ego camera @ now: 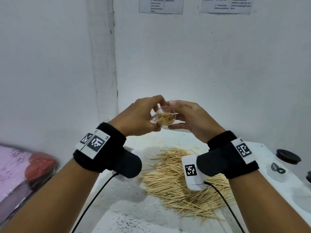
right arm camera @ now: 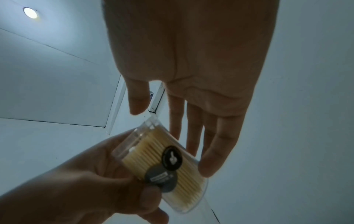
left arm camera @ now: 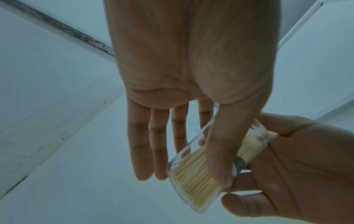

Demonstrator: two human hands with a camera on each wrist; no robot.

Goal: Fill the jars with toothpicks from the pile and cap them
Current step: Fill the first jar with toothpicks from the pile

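While aloft, jar (ego camera: 166,117) between left hand (ego camera: 139,116), right hand (ego camera: 193,118)

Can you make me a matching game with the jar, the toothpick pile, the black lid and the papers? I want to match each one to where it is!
Things:
1. jar
2. toothpick pile
3. black lid
4. papers

Places:
A. spread on the table
B. stuck on the wall
C. held up between both hands
D. on the table at the far right

Pairs: 1-C, 2-A, 3-D, 4-B

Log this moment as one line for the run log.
left hand holds jar | right hand steadies | uncapped | black cap on table
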